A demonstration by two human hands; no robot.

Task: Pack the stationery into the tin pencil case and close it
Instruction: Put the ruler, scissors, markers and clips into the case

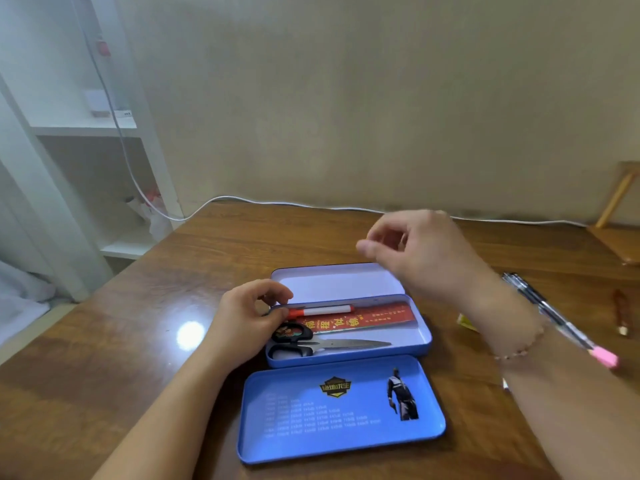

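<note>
**A:** What's closest to you?

**Me:** The loose blue lid panel (341, 415), flat on the wooden table (138, 341), printed side up. Just behind it sits the tin pencil case (424, 337), open, with its hinged flap (332, 282) lying back on the far side.

**A:** What's in it?

**Me:** Scissors (322, 342) along the near wall, then a red ruler (360, 320), then a white marker with a red cap (318, 310).

**A:** And your hands?

**Me:** My left hand (247, 317) rests at the case's left end, fingers curled on the rim by the marker cap. My right hand (420, 252) hangs above the far flap, fingers loosely bent, holding nothing.

**A:** What remains outside?

**Me:** Pens (540, 303) to the right, beyond my wrist, one with a pink end (604, 357).

**A:** How will they handle?

**Me:** I'd guess light, stiff, smooth-barrelled, so prone to roll. I'd pinch them mid-barrel. The tin looks thin; I'd press the lid near its edges.
</note>
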